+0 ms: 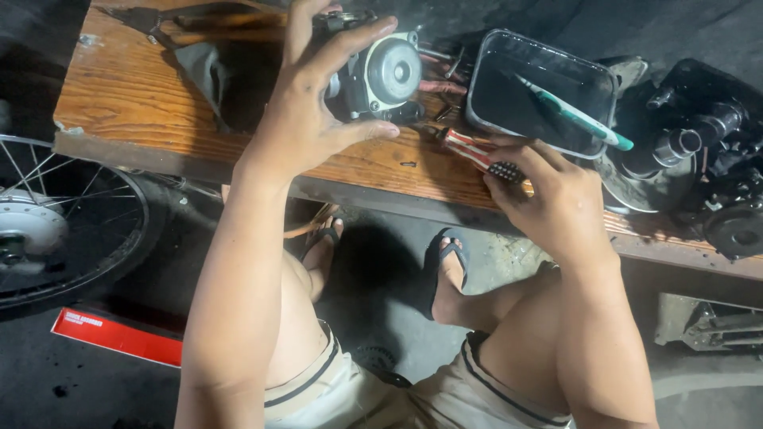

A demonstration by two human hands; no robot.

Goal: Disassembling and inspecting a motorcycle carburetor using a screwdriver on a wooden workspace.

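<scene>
Head view is showing the left hand point(306, 111) gripping a small engine part, a carburetor point(373, 75), fingers curled over its far side and thumb lying under its near edge. It is sitting at the far middle of the bench, its round grey metal cap facing toward the camera and slightly right. The body is grey cast metal with dark fittings.

The right hand point(548, 199) is closing around a screwdriver point(477, 152) with a red-and-white striped handle. Its long axis is running from near right to far left, the tip pointing toward the carburetor; the tip itself is hard to make out.

The surface is a worn wooden bench point(127, 95), stained dark in patches. A black tray point(540, 91) is resting just right of the carburetor, with a green-and-white toothbrush point(576, 115) lying across it. Dark engine parts point(699, 151) are crowding the far right. A spoked wheel point(56, 222) is standing at left over a dark concrete floor.
</scene>
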